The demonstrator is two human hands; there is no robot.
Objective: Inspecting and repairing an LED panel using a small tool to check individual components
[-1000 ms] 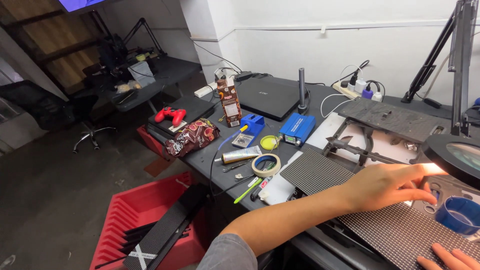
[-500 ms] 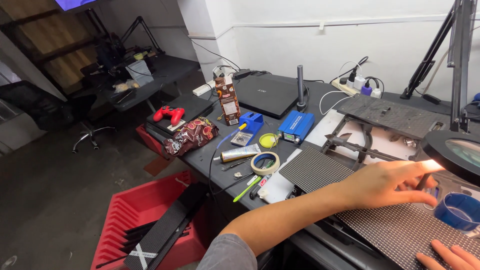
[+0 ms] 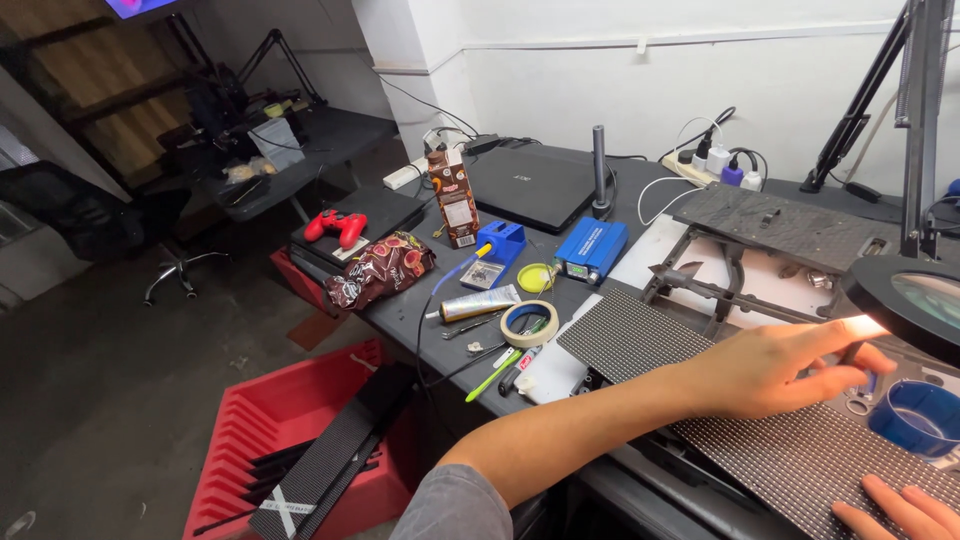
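My left hand [image 3: 785, 368] reaches right across the bench, fingertips in the glare under a round magnifier lamp [image 3: 915, 300]. Something small and dark sits between its fingers; I cannot tell if it is gripped. Under the forearm lies a dark LED matrix panel [image 3: 630, 335], and a second dotted panel [image 3: 800, 460] lies nearer me. The fingers of my right hand [image 3: 900, 510] rest flat on that nearer panel at the bottom right. A blue round tub [image 3: 915, 418] stands just right of my left hand.
On the bench's left part are a tape roll [image 3: 530, 323], a tube [image 3: 478, 303], pens [image 3: 505, 372], a blue soldering stand [image 3: 497, 250], a blue box [image 3: 590, 248], a laptop [image 3: 530, 185], a carton [image 3: 455, 195] and a snack bag [image 3: 380, 270]. A red crate [image 3: 250, 440] stands on the floor.
My left hand stays under the lamp, its fingers shifting only slightly. My right hand's fingers have slid a little further onto the near panel.
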